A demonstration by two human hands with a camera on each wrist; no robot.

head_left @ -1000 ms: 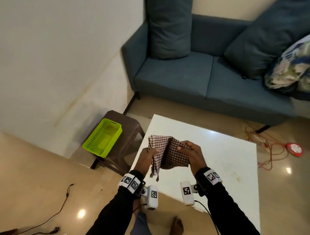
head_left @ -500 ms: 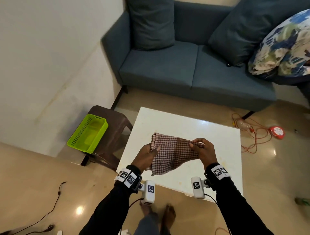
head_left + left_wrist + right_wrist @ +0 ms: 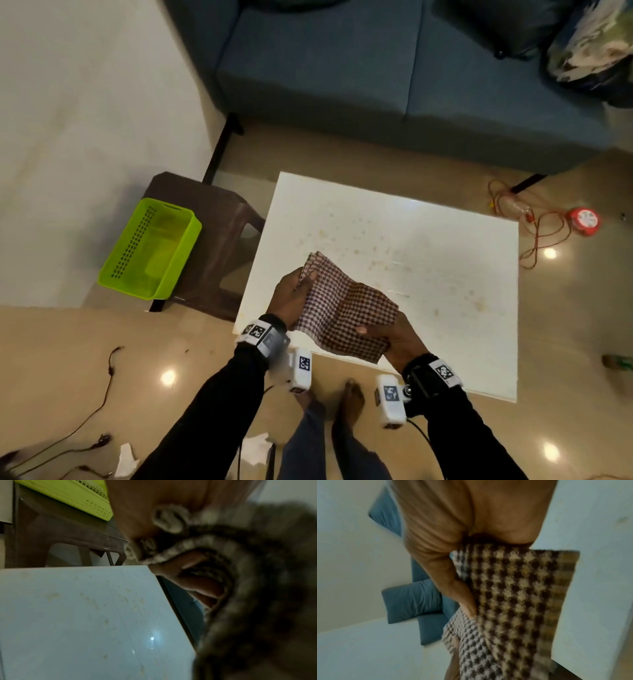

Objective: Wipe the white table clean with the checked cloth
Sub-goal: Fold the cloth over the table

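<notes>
Checked cloth (image 3: 346,310) hangs folded between both hands above the near edge of the white worktop (image 3: 428,260). Left hand (image 3: 291,298) pinches its far left corner; right hand (image 3: 394,337) grips its near right edge, thumb on top. Yellowish spots dot the worktop beyond.

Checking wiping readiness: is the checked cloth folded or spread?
Folded: the checked cloth shows doubled layers, held by left hand and right hand.
</notes>
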